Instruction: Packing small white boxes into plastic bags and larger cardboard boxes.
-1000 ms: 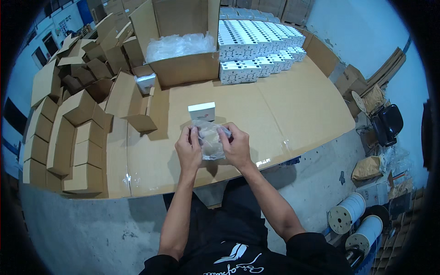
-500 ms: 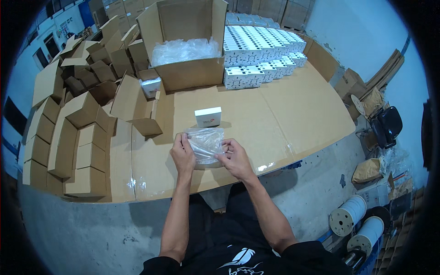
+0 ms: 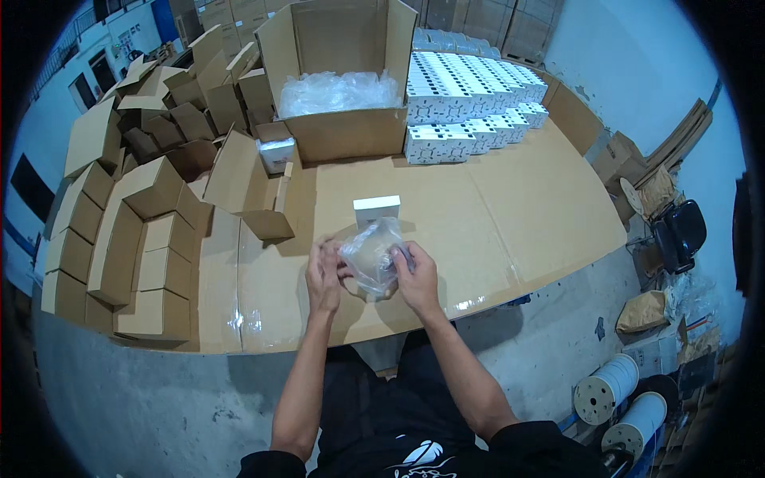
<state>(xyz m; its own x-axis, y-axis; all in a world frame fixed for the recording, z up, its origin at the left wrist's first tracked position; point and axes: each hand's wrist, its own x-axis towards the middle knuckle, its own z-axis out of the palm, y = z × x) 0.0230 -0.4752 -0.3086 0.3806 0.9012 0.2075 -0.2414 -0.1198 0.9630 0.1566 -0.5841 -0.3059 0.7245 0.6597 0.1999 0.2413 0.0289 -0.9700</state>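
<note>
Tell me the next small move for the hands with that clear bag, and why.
Probably spread the mouth of the clear plastic bag wider. Both the left hand and the right hand pinch it just above the cardboard tabletop, and the small white box stands right behind it, apparently not yet bagged.

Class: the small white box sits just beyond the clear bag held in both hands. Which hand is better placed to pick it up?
Probably the right hand: the small white box lies slightly nearer it, while the left hand could keep the clear bag.
</note>
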